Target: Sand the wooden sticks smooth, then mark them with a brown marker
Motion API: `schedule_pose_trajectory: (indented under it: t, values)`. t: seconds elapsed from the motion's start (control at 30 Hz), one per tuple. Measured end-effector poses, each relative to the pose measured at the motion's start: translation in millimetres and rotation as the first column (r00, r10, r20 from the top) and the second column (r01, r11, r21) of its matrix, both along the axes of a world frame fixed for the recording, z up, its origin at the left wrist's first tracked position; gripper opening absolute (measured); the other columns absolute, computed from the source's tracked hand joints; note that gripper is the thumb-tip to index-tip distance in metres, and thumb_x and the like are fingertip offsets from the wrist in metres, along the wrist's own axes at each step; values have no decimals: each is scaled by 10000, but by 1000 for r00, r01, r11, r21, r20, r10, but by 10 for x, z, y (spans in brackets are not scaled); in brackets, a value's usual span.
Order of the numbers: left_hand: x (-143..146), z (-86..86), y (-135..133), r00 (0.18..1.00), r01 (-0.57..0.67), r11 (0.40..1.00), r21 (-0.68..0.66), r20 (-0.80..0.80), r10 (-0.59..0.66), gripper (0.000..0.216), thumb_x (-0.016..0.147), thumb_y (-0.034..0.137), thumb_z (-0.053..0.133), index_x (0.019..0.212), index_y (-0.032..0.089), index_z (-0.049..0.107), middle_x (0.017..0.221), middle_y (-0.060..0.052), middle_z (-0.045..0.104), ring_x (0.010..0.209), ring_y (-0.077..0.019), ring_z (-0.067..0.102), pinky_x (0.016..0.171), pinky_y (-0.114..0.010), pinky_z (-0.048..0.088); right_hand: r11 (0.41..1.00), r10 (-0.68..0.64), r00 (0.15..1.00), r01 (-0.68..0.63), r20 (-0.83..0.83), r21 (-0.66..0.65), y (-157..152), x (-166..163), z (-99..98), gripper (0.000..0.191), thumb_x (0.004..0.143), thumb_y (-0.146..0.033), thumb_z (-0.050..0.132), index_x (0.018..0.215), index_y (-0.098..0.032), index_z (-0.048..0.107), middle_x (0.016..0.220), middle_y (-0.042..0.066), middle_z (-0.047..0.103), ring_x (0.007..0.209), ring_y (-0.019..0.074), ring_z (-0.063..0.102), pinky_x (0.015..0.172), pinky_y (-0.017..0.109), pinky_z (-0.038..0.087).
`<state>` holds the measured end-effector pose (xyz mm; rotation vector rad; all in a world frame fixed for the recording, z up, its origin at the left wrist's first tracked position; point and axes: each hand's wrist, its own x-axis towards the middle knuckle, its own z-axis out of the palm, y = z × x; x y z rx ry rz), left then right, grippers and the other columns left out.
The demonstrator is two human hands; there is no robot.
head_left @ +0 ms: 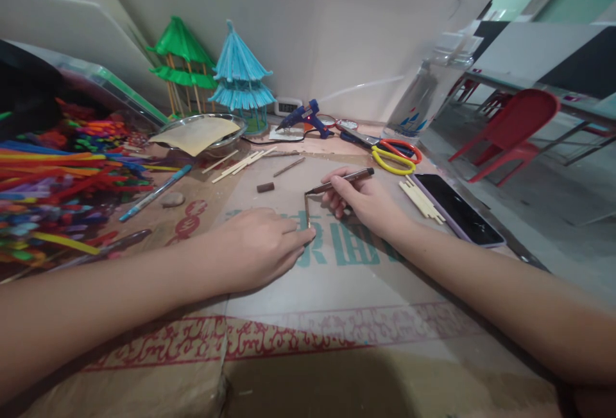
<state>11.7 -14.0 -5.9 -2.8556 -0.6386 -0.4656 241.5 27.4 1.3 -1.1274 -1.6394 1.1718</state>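
Note:
My right hand (353,196) is closed round a brown marker (344,180), its tip touching the far end of a thin wooden stick (308,209). Part of that stick is darkened brown. At its near end, the fingertips of my left hand (264,244) hold the stick against a translucent sheet (269,305) on the table. Beyond the left hand lies the marker's brown cap (265,187). A brown stick (289,167) and several pale sticks (245,164) rest farther back.
Pipe cleaners (62,180) crowd the left. Behind stand a green pagoda model (183,45), a blue one (242,61), a glue gun (305,117) and a glass dish (240,124). At right are scissors (394,156), pale sticks (421,201), a phone (457,209) and a clear bottle (418,97).

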Motion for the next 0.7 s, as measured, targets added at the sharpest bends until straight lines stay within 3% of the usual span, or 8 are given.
schedule_pose_trajectory:
  t: [0.5, 0.7]
  values:
    - [2, -3, 0, 1000, 12, 1000, 13, 26, -12, 288, 992, 242, 440, 1093, 147, 693, 745, -64, 707, 638, -204, 637, 622, -338, 486, 1000, -2, 1000, 2, -5, 10, 16, 5, -13, 238, 948, -416, 584, 971, -183, 625, 703, 3, 652, 484, 102, 557, 463, 244, 490]
    - [0, 10, -4, 1000, 10, 1000, 29, 24, -11, 283, 987, 240, 445, 1087, 154, 696, 751, -56, 713, 640, -214, 652, 605, -350, 495, 999, -17, 1000, 17, 2, -36, -28, -5, 48, 193, 956, -352, 578, 894, -178, 634, 669, 4, 655, 507, 97, 574, 484, 220, 500]
